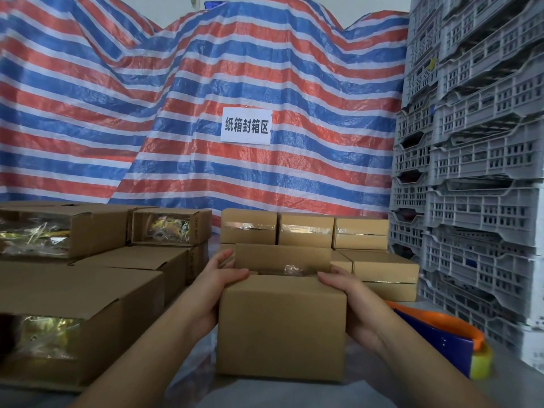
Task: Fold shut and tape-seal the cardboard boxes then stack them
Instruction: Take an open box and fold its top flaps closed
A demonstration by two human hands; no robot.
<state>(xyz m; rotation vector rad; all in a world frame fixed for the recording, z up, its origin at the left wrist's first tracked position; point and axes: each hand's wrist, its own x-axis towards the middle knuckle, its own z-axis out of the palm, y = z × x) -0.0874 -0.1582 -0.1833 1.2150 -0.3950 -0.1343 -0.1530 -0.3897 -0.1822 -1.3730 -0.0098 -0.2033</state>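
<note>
**Mid-batch: one box in hand, flaps half down, no tape on it yet**

While several boxes already sit sealed at the back, the current box [281,325] is only partway folded. It stands on the table [294,393] right in front of the person, centre-low in view. Near flap is folded down flat; far flap [282,256] is upright, w/ something clear and crinkly showing inside. No tape visible on it.

Done so far, judging from layout: a row of taped boxes [304,231] behind the current one, clear tape strips across their seams, plus another sealed box [385,273] to the right, stacked lower. So sealing and stacking are underway.

Left to do: the open boxes [73,313] on the left, approx four or five, lie on their sides w/ shiny gold-wrapped contents showing. Current box needs far flap down, tape, then stacking. Tape dispenser [447,340] (orange/blue, yellowish roll) lies on the table just right of the box, untouched.

Hands: left hand [219,285] grips the box's top-left corner, thumb lying over the folded near flap, fingers curled round the side toward the far flap. Right hand [346,293] mirrors it on the top-right corner, thumb on top, fingers wrapped down the side. Both forearms come in low from the bottom edge, converging on the box.
</note>
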